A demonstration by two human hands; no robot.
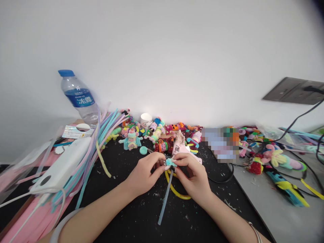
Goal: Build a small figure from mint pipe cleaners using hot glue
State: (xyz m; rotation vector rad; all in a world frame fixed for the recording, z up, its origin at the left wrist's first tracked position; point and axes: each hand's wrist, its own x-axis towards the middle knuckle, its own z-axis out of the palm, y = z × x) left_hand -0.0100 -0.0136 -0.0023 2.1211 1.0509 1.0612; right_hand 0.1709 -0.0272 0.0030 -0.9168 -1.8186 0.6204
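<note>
My left hand [152, 168] and my right hand [194, 173] meet over the black work surface, fingertips pinched around a small turquoise fuzzy chenille piece [171, 162]. Just beyond my fingers lies a pink hot glue gun [180, 149], partly hidden by my right hand. Below the fingertips a translucent glue stick [165, 203] extends toward me; its upper end is hidden. A yellow loop [179, 194] curves under my right hand. Beyond my left hand lies a round turquoise disc [143, 150], near a finished chenille doll [131, 139] in turquoise and pink.
Loose pastel chenille stems [101, 138] and a white power strip [63, 162] lie on the left, before a water bottle [80, 98]. Several colourful chenille figures line the wall around a paper cup [146, 120]. More figures [283, 160] and black cables [229, 177] are on the right.
</note>
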